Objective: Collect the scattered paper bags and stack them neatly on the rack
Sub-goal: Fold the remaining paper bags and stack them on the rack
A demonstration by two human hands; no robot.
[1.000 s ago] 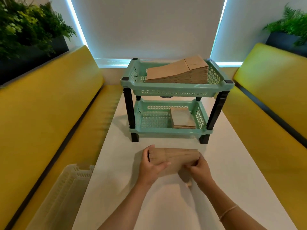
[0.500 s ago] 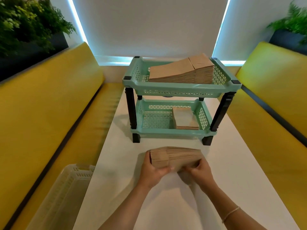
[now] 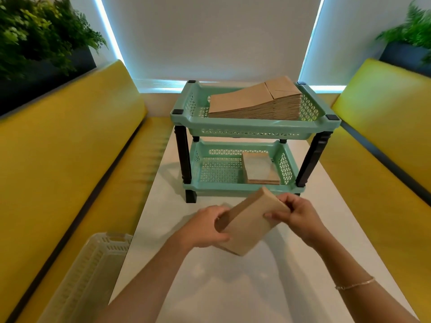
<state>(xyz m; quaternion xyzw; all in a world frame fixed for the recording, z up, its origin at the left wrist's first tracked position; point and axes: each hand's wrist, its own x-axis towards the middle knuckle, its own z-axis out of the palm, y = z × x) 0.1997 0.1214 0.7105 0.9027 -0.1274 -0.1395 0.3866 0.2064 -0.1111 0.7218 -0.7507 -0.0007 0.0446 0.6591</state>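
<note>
A bundle of brown paper bags is held tilted above the white table, its far end raised toward the rack. My left hand grips its near left edge and my right hand pinches its upper right side. The mint green two-tier rack stands just behind. A tall sloping stack of bags fills its top tray. A small flat stack lies at the right of the lower tray.
Yellow benches run along both sides of the table. A pale plastic crate sits on the left bench near me. Planters with green plants stand behind both benches.
The bundle lay level and sideways in both hands just above the table; now it is turned and tilted, its far end raised toward the rack's lower tray. The view has come closer to the rack.
</note>
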